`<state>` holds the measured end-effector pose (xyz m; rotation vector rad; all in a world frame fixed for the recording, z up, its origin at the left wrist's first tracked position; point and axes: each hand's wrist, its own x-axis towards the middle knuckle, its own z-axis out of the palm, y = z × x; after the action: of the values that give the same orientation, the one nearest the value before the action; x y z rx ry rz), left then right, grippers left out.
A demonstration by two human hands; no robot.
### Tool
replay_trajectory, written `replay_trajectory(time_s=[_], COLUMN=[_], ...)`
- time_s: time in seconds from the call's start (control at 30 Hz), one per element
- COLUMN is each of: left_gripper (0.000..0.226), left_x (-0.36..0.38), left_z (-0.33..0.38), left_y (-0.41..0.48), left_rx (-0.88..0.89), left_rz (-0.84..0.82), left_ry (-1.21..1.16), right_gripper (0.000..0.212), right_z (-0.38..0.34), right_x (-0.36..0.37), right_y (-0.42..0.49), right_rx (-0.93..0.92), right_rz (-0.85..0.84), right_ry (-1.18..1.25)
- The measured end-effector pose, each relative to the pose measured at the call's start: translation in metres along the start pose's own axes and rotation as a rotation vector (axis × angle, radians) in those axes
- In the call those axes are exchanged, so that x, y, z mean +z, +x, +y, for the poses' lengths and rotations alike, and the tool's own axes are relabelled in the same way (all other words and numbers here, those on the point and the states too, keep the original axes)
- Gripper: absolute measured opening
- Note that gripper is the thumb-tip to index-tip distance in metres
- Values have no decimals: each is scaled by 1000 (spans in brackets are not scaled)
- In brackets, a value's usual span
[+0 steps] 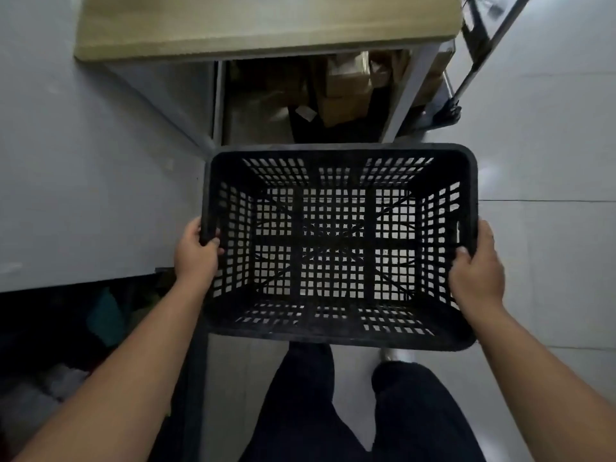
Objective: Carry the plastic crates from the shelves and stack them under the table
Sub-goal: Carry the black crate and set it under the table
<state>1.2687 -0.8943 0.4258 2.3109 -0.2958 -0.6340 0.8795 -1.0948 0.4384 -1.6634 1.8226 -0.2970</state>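
black lattice crate (pixel 336 241) empty, held off tiled floor (pixel 550 145), before wooden table (pixel 260 25) | left hand (pixel 196 255) clamped on left rim | right hand (pixel 476 271) clamped on right rim | cardboard boxes (pixel 346 91) under table

The crate (pixel 338 245) hangs between left hand (pixel 196 255) and right hand (pixel 476 271), before the table (pixel 260 25), boxes (pixel 346 91) beneath it.

Soft, dim, slightly blurred view; floor (pixel 550 128) glare at right, edges bent wide-angle.

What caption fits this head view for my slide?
Both hands, left and right, carry an empty black crate toward the table.
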Motion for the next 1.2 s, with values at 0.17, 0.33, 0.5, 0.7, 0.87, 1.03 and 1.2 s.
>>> replay_trajectory(time_s=[0.17,0.33,0.5,0.7,0.87,1.03,1.2], left_gripper=[33,44,46,37,50,79,73], left_x=[108,216,292,330,312,250,152], left_z=[-75,-157,-203,-225,-208,-157,-69], left_y=[109,199,252,284,271,207,115], left_rx=[-96,-61,-108,-59,-6,130,107], left_rz=[-2,8,41,39,-55,-60,82], left_ry=[-16,24,23,50,246,301,138], right_gripper=[57,56,57,60,69,76,65], right_z=[52,118,159,177,165,97,-14], right_x=[122,244,326,363,352,279,174], right_y=[93,188,252,286,282,244,198], right_rx=[36,19,8,6,10,-102,-375], right_rz=[-19,-67,-101,-82,-123,-178,-305], right_ry=[-2,6,8,27,-153,-137,-104])
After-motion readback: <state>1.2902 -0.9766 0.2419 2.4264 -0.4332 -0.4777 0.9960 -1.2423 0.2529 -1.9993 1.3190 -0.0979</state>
